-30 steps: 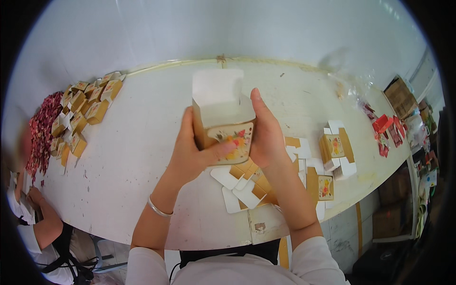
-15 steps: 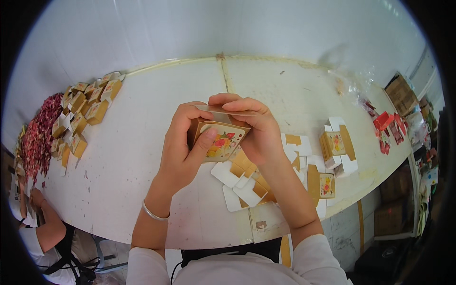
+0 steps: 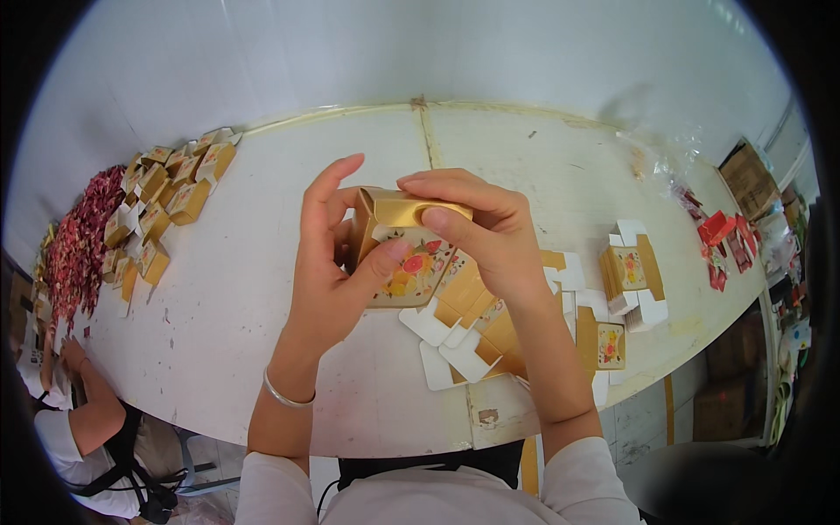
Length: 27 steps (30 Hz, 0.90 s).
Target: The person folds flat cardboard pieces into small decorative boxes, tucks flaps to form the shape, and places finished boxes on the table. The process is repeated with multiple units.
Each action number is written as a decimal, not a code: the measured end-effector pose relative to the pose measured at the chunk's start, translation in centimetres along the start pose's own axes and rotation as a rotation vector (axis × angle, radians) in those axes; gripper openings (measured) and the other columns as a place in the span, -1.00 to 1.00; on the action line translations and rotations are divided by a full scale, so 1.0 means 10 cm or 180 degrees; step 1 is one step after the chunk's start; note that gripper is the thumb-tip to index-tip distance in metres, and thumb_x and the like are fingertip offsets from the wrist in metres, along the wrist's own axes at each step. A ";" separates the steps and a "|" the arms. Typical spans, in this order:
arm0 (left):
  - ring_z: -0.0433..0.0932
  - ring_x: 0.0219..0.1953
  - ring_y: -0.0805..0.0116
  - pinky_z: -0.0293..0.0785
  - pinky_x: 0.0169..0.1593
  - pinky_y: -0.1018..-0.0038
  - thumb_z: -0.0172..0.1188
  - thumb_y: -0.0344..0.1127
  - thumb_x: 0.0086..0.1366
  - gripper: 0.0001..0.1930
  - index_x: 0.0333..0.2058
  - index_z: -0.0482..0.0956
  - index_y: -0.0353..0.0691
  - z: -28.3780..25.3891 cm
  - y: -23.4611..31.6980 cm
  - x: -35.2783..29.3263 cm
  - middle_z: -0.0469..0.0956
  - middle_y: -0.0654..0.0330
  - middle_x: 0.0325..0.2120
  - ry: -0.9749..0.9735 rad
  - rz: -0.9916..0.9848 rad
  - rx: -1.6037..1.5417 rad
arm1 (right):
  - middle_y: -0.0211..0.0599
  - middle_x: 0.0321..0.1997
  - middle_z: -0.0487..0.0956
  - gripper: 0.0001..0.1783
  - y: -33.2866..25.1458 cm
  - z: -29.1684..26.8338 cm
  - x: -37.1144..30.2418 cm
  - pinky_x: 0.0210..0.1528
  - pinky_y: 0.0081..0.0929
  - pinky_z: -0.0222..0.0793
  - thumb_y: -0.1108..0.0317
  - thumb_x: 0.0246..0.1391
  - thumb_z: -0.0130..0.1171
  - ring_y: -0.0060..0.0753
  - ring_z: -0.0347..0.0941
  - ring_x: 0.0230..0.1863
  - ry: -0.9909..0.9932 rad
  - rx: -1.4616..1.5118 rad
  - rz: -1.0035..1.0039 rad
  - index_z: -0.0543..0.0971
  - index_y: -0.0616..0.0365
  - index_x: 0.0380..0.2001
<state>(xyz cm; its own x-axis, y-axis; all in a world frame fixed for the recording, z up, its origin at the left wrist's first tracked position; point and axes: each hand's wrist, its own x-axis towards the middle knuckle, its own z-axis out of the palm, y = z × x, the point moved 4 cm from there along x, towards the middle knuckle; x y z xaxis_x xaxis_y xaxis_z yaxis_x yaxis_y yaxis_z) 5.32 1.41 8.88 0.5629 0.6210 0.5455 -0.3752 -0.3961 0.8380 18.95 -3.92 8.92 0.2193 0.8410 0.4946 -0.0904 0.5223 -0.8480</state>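
One gold box (image 3: pixel 404 249) with a flower print is held above the middle of the white table (image 3: pixel 262 289), gripped between both hands. The left hand (image 3: pixel 328 267) is closed on it from nine o'clock, thumb pressed on the printed face, index finger raised free. The right hand (image 3: pixel 481 232) is clamped over its top from three o'clock, fingers laid along the gold flap. Directly beneath, at five o'clock, a loose heap of flat blanks (image 3: pixel 464 337) is spread on the table; their number cannot be told. At three o'clock one neat stack of blanks (image 3: pixel 632 276) is stood, with a single blank (image 3: pixel 610 343) just beside it. At ten o'clock a cluster of folded boxes (image 3: pixel 162 206), over a dozen, is gathered, and beyond it, at nine o'clock, a pile of red pieces (image 3: pixel 77 245) is seen. At eight o'clock another person (image 3: pixel 83 420) is seated.
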 end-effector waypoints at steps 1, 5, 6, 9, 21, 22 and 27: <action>0.48 -0.37 0.50 0.36 -0.40 0.67 0.13 -0.49 0.12 -0.38 0.12 0.05 -0.17 0.01 0.01 0.00 0.38 0.19 -0.27 -0.0008 -0.0003 -0.0028 | -0.34 -0.22 0.51 -0.81 0.00 -0.01 0.00 -0.33 -0.68 0.32 0.50 -0.04 0.14 -0.61 0.38 -0.30 0.0028 -0.0054 0.0058 0.57 0.23 -0.29; 0.47 -0.36 0.53 0.36 -0.39 0.68 0.13 -0.49 0.12 -0.41 0.11 0.08 -0.19 0.02 0.00 -0.01 0.39 0.21 -0.27 -0.0043 -0.0081 -0.0098 | -0.36 -0.29 0.54 -0.82 0.00 -0.03 0.01 -0.31 -0.67 0.32 0.48 -0.02 0.13 -0.61 0.39 -0.32 0.0096 -0.0168 0.0242 0.58 0.21 -0.29; 0.46 -0.36 0.54 0.36 -0.39 0.68 0.13 -0.48 0.12 -0.41 0.11 0.09 -0.19 0.02 0.00 -0.01 0.39 0.21 -0.28 -0.0054 -0.0094 -0.0087 | -0.36 -0.30 0.54 -0.82 0.01 -0.04 0.02 -0.31 -0.67 0.32 0.47 -0.02 0.13 -0.61 0.39 -0.32 0.0101 -0.0170 0.0275 0.58 0.21 -0.29; 0.46 -0.36 0.56 0.35 -0.39 0.69 0.13 -0.48 0.13 -0.43 0.10 0.11 -0.19 0.02 -0.03 -0.01 0.39 0.22 -0.27 -0.0072 -0.0178 -0.0043 | -0.35 -0.31 0.55 -0.82 0.05 -0.08 0.02 -0.32 -0.65 0.32 0.46 -0.01 0.12 -0.62 0.38 -0.32 0.0069 0.0247 0.0463 0.58 0.21 -0.29; 0.44 -0.25 0.48 0.44 -0.23 0.58 0.00 -0.40 0.24 -0.78 -0.13 0.30 -0.22 -0.09 -0.06 0.03 0.35 0.16 -0.11 0.0298 -0.0063 -0.0380 | -0.26 -0.12 0.47 -0.80 0.07 0.19 -0.05 -0.10 -0.56 0.27 0.45 0.04 0.05 -0.50 0.36 -0.17 0.0266 0.0138 -0.0122 0.48 0.26 -0.23; 0.44 -0.24 0.47 0.45 -0.22 0.56 -0.01 -0.39 0.25 -0.81 -0.17 0.31 -0.22 -0.08 -0.06 0.02 0.35 0.16 -0.10 0.0356 -0.0067 -0.0463 | -0.26 -0.11 0.46 -0.79 0.10 0.19 -0.05 -0.07 -0.54 0.26 0.45 0.04 0.06 -0.49 0.35 -0.14 0.0141 -0.0141 -0.0482 0.47 0.25 -0.22; 0.37 -0.13 0.47 0.37 -0.10 0.54 -0.02 -0.29 0.27 -0.82 -0.19 0.31 -0.21 -0.05 -0.21 -0.03 0.34 0.16 -0.10 0.0712 -0.0801 -0.0578 | -0.24 -0.08 0.44 -0.69 0.27 0.07 -0.03 0.12 -0.39 0.15 0.37 0.04 0.08 -0.37 0.33 -0.03 -0.0021 -0.0490 0.0306 0.41 0.21 -0.12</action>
<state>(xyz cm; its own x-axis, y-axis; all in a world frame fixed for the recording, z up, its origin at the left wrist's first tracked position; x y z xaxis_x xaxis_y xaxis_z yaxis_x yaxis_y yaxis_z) 5.57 2.43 6.93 0.4870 0.8237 0.2903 -0.3813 -0.0986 0.9192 17.99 -2.69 6.63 0.2103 0.8871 0.4108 0.0393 0.4122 -0.9103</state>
